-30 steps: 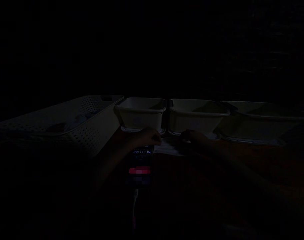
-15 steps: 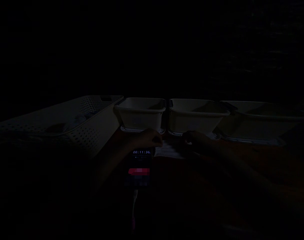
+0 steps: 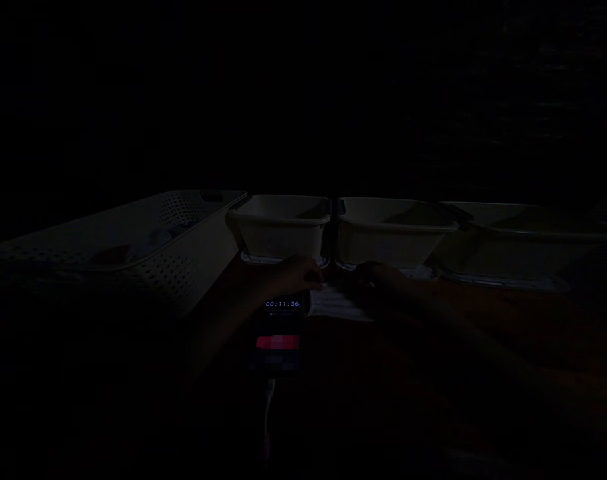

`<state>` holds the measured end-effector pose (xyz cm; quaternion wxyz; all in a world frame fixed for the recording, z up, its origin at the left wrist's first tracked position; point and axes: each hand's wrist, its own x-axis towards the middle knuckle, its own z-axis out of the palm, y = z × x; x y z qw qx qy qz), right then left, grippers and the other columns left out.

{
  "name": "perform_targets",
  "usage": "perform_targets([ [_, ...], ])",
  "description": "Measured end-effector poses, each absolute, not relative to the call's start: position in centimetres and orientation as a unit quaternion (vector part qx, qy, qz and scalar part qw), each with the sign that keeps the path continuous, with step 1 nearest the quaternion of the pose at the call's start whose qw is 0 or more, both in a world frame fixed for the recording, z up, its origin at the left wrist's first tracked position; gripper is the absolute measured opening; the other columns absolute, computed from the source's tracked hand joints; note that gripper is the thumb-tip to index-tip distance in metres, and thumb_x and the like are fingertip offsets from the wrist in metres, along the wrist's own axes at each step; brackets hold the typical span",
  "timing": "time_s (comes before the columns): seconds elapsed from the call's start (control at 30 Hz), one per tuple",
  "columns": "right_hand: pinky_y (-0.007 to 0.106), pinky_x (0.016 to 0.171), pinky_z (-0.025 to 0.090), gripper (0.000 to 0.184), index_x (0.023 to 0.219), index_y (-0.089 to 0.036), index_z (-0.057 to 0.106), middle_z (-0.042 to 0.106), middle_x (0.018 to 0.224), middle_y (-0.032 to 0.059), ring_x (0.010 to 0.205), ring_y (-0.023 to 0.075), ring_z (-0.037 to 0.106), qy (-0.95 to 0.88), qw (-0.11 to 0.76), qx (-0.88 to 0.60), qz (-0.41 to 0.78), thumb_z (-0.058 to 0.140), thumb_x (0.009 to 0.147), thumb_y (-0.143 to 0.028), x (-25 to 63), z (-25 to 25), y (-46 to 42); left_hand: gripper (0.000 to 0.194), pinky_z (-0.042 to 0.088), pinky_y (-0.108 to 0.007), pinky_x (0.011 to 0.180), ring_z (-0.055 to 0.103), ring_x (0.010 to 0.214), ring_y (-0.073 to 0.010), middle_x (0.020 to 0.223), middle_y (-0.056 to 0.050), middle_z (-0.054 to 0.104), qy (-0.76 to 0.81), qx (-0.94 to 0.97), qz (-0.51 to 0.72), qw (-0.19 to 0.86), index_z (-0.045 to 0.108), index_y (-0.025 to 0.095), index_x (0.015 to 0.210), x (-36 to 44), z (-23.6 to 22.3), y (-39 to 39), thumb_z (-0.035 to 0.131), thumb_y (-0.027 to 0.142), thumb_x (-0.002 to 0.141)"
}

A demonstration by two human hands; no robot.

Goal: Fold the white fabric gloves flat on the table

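The scene is very dark. A flat white piece with ribs or folds, like a cloth (image 3: 339, 303), lies on the reddish-brown table in front of the middle tubs. My left hand (image 3: 296, 275) reaches in over the top of a lit phone (image 3: 278, 323), its curled fingertips pinched at the cloth's far left corner. From the right, my right hand (image 3: 380, 277) has its bent fingers closed at the cloth's far right edge. Deep shadow hides most of both hands' fingers and part of the cloth.
Left stands a large pale perforated basket (image 3: 216, 257) with unclear items inside. Along the back stand a pale tub (image 3: 283, 237), a second tub (image 3: 390, 243) and a third tub (image 3: 508, 253), with pale rims under them. A white cable (image 3: 267, 410) runs from the phone toward me.
My right hand has shifted slightly left, and my left hand slightly up. More of the white cloth's near right part shows now. Tubs, basket and phone stay put.
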<state>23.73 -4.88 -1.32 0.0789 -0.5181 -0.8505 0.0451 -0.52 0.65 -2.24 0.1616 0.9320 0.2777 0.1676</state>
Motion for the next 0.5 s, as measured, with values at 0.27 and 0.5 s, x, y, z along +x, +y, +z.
perform_targets([
  [0.27, 0.023, 0.072, 0.04, 0.027, 0.099, -0.016, 0.064, 0.064, 0.099, 0.0105, 0.089, 0.0182, 0.059, -0.839, 0.054, -0.54, 0.037, 0.05, 0.077, -0.021, 23.31, -1.16, -4.74, 0.018, 0.041, -0.021, 0.069, 0.059, 0.077, -0.0118, 0.085, -0.004, 0.066, 0.258, 0.933, 0.165, 0.187, 0.067, 0.016, 0.086, -0.21, -2.22, 0.23, 0.061, 0.03, 0.076],
  [0.5, 0.023, 0.072, 0.041, 0.026, 0.098, -0.018, 0.066, 0.065, 0.099, 0.0096, 0.088, 0.0174, 0.06, -0.848, 0.066, -0.523, 0.06, 0.054, 0.075, -0.019, 23.29, -0.8, -4.79, 0.018, 0.04, -0.02, 0.064, 0.06, 0.074, -0.0121, 0.083, -0.006, 0.067, 0.283, 0.927, 0.16, 0.189, 0.067, 0.013, 0.085, -0.07, -2.05, -0.09, 0.059, 0.027, 0.076],
])
